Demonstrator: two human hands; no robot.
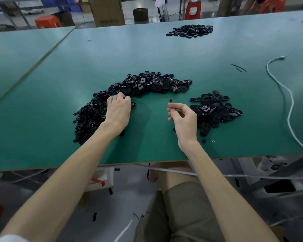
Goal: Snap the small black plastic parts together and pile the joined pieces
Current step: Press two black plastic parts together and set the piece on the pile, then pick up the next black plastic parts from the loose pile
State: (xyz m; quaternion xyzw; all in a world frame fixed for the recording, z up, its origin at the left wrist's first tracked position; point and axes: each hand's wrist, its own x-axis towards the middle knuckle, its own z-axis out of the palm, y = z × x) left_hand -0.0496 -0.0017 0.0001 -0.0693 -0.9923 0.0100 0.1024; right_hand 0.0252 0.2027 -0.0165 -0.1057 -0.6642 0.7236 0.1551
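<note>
A long curved heap of small black plastic parts (143,84) lies across the middle of the green table (147,55). My left hand (118,110) rests palm down at the heap's inner edge, its curled fingertips among the parts; whether it grips one is hidden. A smaller pile of black oval pieces (215,109) sits to the right. My right hand (184,117) hovers just left of that pile, fingers loosely curled, palm turned left, with nothing seen in it.
Another black pile (191,30) lies at the far right of the table. A white cable (285,95) snakes along the right side. A few stray parts (171,100) dot the table. The table's front edge (147,163) is near my knees.
</note>
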